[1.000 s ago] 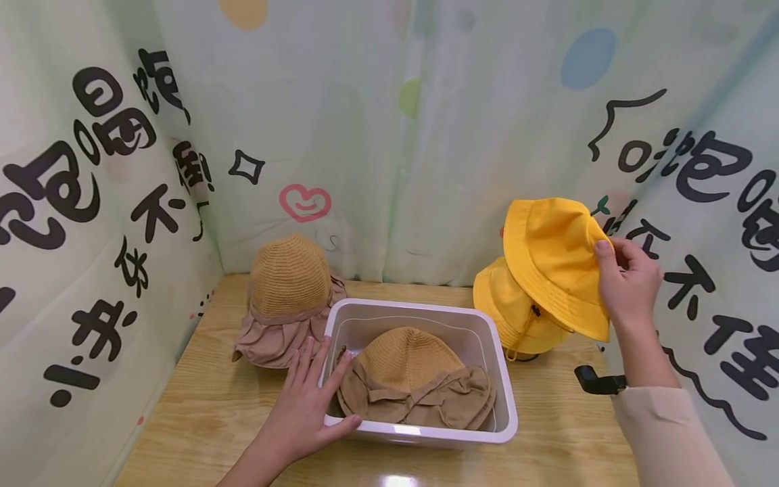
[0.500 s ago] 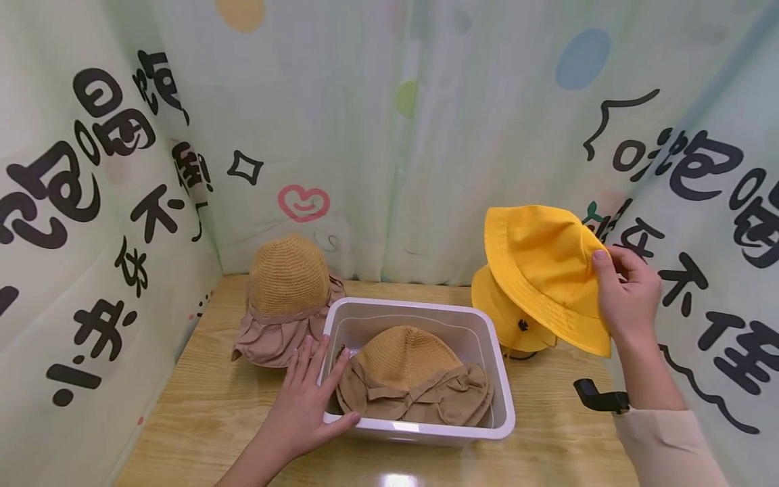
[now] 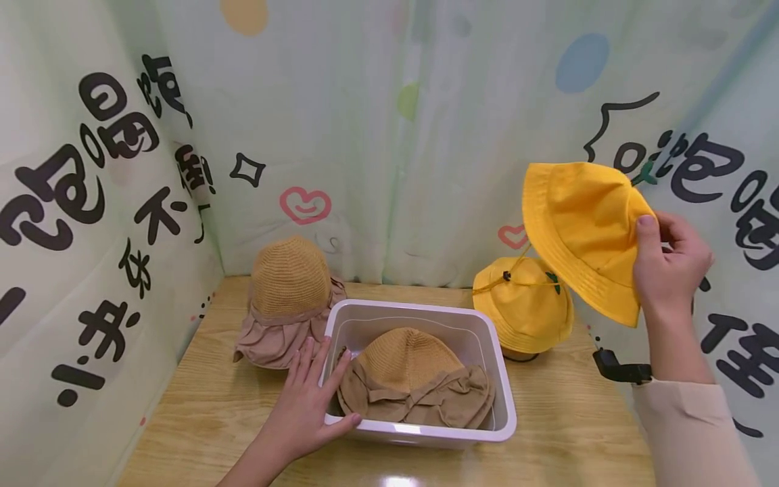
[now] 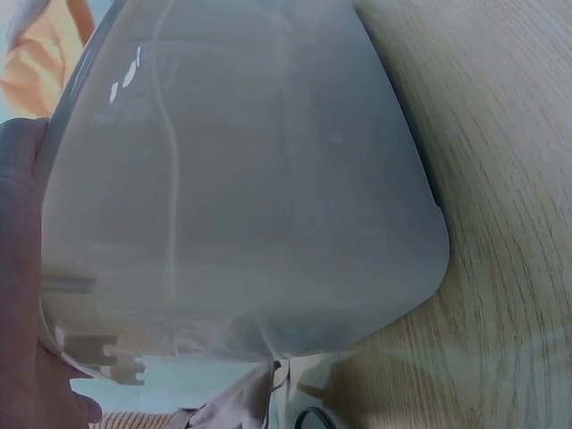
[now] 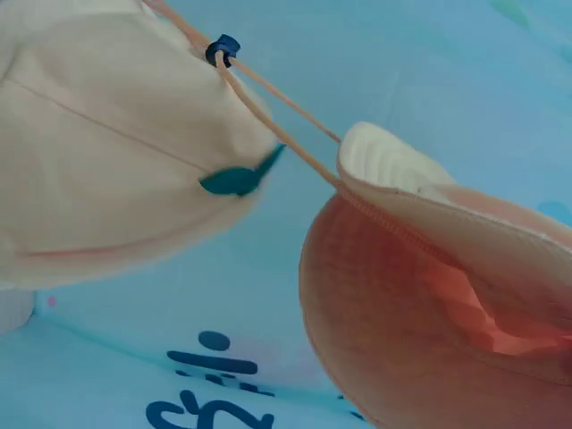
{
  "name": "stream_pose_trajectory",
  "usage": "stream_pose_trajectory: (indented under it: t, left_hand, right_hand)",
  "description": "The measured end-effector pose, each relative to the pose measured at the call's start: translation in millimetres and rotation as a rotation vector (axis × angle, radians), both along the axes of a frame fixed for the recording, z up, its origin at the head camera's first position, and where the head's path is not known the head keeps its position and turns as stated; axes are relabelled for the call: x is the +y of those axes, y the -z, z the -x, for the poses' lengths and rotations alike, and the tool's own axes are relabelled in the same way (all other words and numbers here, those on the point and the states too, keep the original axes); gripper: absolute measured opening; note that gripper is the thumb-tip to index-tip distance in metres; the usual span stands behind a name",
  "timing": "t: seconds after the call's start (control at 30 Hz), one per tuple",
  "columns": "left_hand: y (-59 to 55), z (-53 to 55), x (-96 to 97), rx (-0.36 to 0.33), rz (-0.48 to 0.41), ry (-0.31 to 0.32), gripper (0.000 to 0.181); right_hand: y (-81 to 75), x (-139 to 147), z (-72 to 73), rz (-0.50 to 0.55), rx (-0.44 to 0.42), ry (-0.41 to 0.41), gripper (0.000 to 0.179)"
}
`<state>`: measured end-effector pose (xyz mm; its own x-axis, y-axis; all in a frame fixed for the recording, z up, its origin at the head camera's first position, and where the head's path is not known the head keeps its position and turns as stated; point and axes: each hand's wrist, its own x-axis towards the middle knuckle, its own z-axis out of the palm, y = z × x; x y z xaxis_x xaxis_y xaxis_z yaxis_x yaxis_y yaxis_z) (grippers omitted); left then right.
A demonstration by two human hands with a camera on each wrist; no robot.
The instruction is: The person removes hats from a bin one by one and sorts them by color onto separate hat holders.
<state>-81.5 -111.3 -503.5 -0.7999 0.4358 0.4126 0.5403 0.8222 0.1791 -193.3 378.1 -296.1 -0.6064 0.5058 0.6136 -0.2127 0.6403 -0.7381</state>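
My right hand [image 3: 672,267] pinches a yellow bucket hat [image 3: 584,230] by its crown, up in the air at the right. A cord [image 5: 281,143] from the raised hat runs to a second yellow bucket hat [image 3: 529,314] below, which has a green sprout on top. Fingers spread, my left hand [image 3: 304,399] rests on the left rim of a pale plastic bin [image 3: 420,310]. Inside the bin lies a straw sun hat [image 3: 410,358] with brown cloth. In the left wrist view the bin's outer wall [image 4: 250,179] fills most of the frame.
Behind the bin at the left stands another straw hat [image 3: 291,277] with a pinkish-brown cloth brim. Everything sits on a wooden table [image 3: 548,419]. Printed curtains [image 3: 389,169] close off the back and both sides.
My right hand first shifted slightly down and left, then rose to the right with the yellow hat, uncovering more of the hat below and stretching the cord. My left hand stayed put.
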Motion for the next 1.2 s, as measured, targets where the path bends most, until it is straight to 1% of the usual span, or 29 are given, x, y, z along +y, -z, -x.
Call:
stream_pose_trajectory:
  t: [0.03, 0.1, 0.2, 0.3, 0.37, 0.4, 0.47, 0.53, 0.63, 0.77, 0.83, 0.87, 0.93, 0.97, 1.03, 1.13, 1.2]
  left_hand:
    - [0.0, 0.0, 0.1, 0.001, 0.001, -0.002, 0.094]
    - [-0.3, -0.2, 0.4, 0.004, -0.003, -0.003, 0.093]
    - [-0.9, -0.2, 0.8, 0.008, -0.002, -0.006, 0.092]
    - [-2.6, -0.6, 0.7, -0.034, -0.003, -0.005, 0.094]
    - [-6.1, -1.0, 0.2, -0.079, 0.007, -0.005, 0.095]
    - [-9.2, -0.8, 0.2, -0.102, 0.015, -0.003, 0.096]
    - [-20.0, 1.7, 2.4, -0.122, 0.02, 0.028, 0.095]
    - [-37.2, 7.6, 8.4, -0.135, 0.008, 0.078, 0.093]
    - [-71.6, 23.2, 26.7, -0.148, -0.056, 0.186, 0.085]
    - [-118.2, 48.0, 63.5, -0.177, -0.136, 0.309, 0.075]
    - [-136.2, 60.4, 83.2, -0.168, -0.157, 0.357, 0.072]
    - [-143.6, 66.3, 92.7, -0.162, -0.156, 0.371, 0.071]
    - [-154.7, 78.6, 111.0, -0.156, -0.158, 0.397, 0.069]
    - [-158.4, 84.9, 119.8, -0.154, -0.155, 0.403, 0.069]
    - [-164.0, 97.0, 136.7, -0.18, -0.162, 0.4, 0.069]
    - [-165.6, 115.2, 159.9, -0.242, -0.199, 0.387, 0.07]
    - [-162.8, 126.2, 173.8, -0.281, -0.224, 0.366, 0.072]
  right_hand:
    - [-2.6, 2, 2.4, -0.001, -0.004, -0.001, 0.03]
    - [-3.3, 4, 6.7, 0.0, -0.046, -0.016, 0.03]
    - [5.5, 3, 10.6, 0.014, -0.135, -0.052, 0.033]
    - [16.0, -1, 9.9, 0.075, -0.19, -0.09, 0.035]
    - [20.0, -6, 8.2, 0.115, -0.185, -0.11, 0.035]
    - [20.9, -9, 7.2, 0.132, -0.178, -0.12, 0.034]
    - [21.5, -14, 4.1, 0.146, -0.154, -0.133, 0.035]
    - [21.5, -18, 2.5, 0.15, -0.137, -0.151, 0.035]
    - [23.3, -24, 2.5, 0.158, -0.139, -0.169, 0.036]
    - [30.4, -28, 6.0, 0.142, -0.172, -0.16, 0.038]
    - [34.8, -29, 8.6, 0.119, -0.186, -0.154, 0.039]
    - [37.1, -29, 9.9, 0.109, -0.193, -0.152, 0.04]
    - [41.3, -29, 11.8, 0.091, -0.208, -0.15, 0.043]
    - [43.2, -29, 12.2, 0.087, -0.216, -0.152, 0.044]
    - [46.4, -29, 12.7, 0.08, -0.218, -0.155, 0.045]
    - [50.3, -30, 13.2, 0.054, -0.2, -0.148, 0.046]
    - [53.2, -29, 14.4, 0.027, -0.184, -0.14, 0.045]
